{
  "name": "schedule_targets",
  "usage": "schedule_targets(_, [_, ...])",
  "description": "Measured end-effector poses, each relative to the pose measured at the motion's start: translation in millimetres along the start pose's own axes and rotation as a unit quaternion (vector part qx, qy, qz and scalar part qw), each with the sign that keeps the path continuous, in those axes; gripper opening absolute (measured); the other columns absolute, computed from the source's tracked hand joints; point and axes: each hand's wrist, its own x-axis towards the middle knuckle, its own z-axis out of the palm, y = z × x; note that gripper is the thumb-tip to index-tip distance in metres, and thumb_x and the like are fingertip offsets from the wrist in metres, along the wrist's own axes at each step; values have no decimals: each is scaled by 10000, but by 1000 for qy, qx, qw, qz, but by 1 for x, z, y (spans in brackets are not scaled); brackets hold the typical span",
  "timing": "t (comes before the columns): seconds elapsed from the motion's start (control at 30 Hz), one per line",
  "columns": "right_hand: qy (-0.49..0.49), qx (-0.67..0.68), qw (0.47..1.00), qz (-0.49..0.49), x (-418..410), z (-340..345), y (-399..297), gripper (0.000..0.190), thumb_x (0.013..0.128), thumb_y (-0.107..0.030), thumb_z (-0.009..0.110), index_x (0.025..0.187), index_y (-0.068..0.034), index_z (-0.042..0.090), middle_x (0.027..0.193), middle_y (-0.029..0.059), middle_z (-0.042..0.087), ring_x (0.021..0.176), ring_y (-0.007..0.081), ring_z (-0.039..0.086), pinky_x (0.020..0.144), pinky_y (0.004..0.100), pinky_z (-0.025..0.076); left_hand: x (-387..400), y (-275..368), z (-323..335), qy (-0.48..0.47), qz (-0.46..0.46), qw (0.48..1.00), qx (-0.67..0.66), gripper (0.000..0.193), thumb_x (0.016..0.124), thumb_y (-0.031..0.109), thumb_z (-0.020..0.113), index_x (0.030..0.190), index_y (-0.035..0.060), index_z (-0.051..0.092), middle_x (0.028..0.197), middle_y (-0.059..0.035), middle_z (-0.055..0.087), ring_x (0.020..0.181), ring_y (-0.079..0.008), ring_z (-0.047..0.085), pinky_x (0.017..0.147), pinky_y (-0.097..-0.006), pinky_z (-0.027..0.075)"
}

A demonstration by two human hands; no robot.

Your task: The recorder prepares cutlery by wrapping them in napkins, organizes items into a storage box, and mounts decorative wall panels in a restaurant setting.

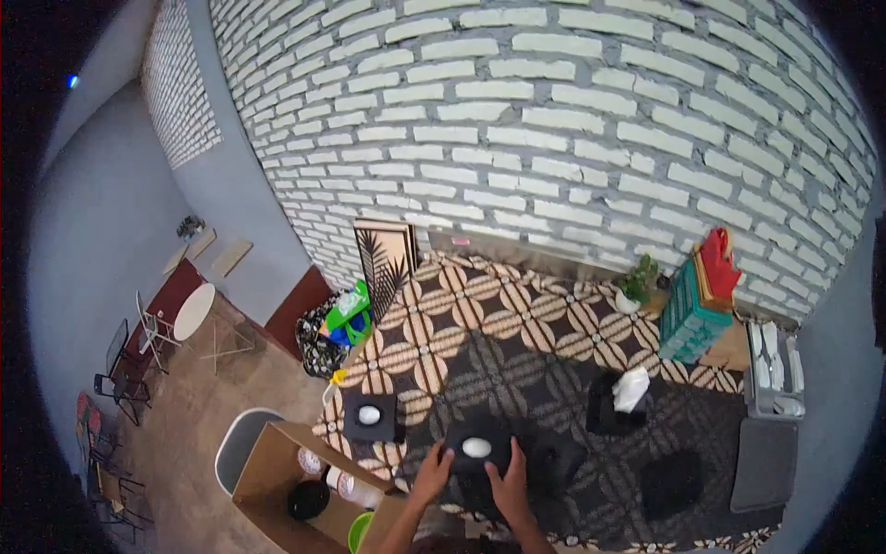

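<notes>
Between my two hands is a black tissue box (457,443), its top turned up with a white oval in the middle. My left hand (430,474) holds its left side, and the fingers of my right hand (510,485) are on the right side. A similar black box (376,431) with a white oval on top sits to the left on the patterned table covering (443,346). Farther right, white tissue (630,389) sticks up from another black box (599,408). Whether the held box touches the table cannot be made out.
An open cardboard box (266,478) with containers stands at the front left. A green patterned box (685,322), a potted plant (638,278) and a grey cutlery tray (776,408) line the right and back. Behind rises a white brick wall (526,124).
</notes>
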Motion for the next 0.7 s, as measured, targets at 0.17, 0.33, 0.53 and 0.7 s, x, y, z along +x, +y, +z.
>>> schedule_targets(0.17, [75, -44, 995, -40, -2, -8, -15, 610, 903, -293, 585, 1390, -37, 321, 1409, 204, 329, 1327, 387, 259, 1080, 531, 224, 17, 52, -62, -129, 81, 985, -86, 478, 958, 271, 507, 1341, 4, 403, 1342, -189, 443, 1250, -305, 438, 1035, -415, 363])
schedule_targets(0.33, [157, -151, 972, -90, 24, 2, -74, 322, 943, -204, 524, 1218, -38, 522, 1276, 169, 485, 1187, 348, 449, 997, 439, 369, 75, 80, -147, -66, 138, 985, -81, 321, 944, 146, 517, 1240, 22, 495, 1193, -159, 549, 1056, -246, 573, 844, -358, 489])
schedule_targets(0.53, [6, -320, 947, -31, 136, 60, -53, 358, 913, -319, 559, 1144, -45, 582, 1250, 184, 481, 1265, 394, 336, 1060, 504, 265, 199, 30, -197, -21, 216, 976, 11, 317, 916, 161, 541, 1218, 65, 539, 1177, -193, 534, 1036, -317, 547, 869, -398, 455])
schedule_targets(0.7, [-64, -277, 956, -75, 226, 118, -67, 308, 919, -215, 558, 1163, -28, 568, 1141, 173, 561, 1114, 340, 500, 945, 434, 396, 308, -8, -187, -55, 318, 942, 91, 324, 890, 143, 565, 1204, 69, 539, 1231, -180, 502, 1152, -363, 470, 951, -447, 409])
